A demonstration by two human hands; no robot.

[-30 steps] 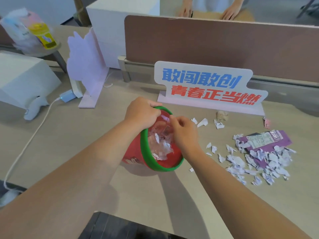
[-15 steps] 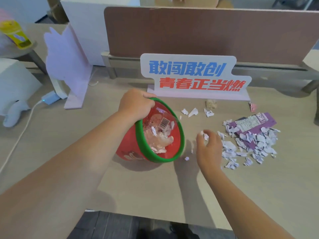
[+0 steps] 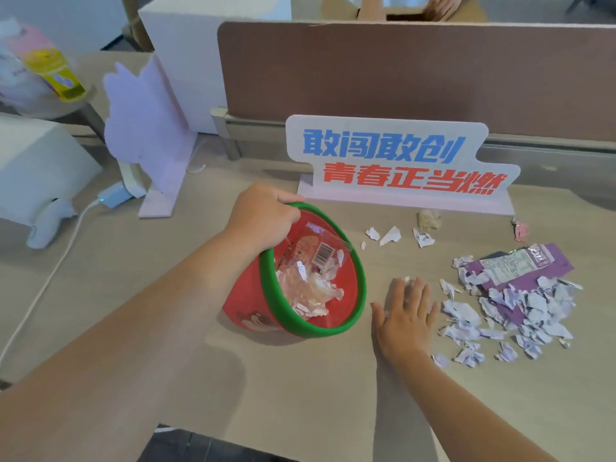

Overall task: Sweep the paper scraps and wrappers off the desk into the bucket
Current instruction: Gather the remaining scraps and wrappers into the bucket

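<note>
Bucket (image 3: 310, 281) rim clenched by left hand (image 3: 263, 215), tilted toward scraps (image 3: 506, 311) as catcher. Right hand (image 3: 405, 315) flat, fingers spread, nothing grasped, likely set for sweeping.

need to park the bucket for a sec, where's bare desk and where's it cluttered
Bare: the near desk strip between the two forearms, and the stretch left of the bucket toward the white cable. Crowded: right of the right hand, where the paper scraps and purple wrapper lie, with more bits before the sign.
</note>
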